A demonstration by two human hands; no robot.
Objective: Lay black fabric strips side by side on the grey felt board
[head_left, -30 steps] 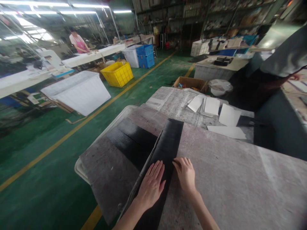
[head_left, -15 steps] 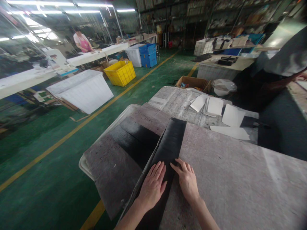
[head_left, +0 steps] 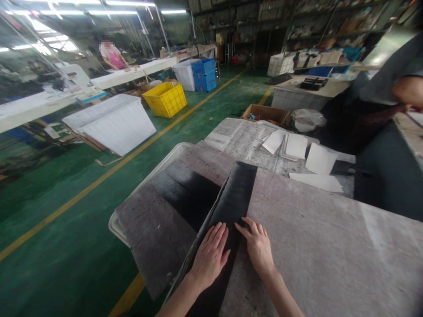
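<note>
Black strip [head_left: 238,189], sheets [head_left: 296,146] beyond, yellow crate [head_left: 167,102]

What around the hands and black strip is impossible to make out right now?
Head view: near end of the black strip, cut off by the bottom edge.
Head view: strip surface under the left hand, hidden by that hand.
Head view: whether the right hand pinches the strip's edge; its fingers hide this.
Head view: contents of the cardboard box, too small and blurred.
</note>
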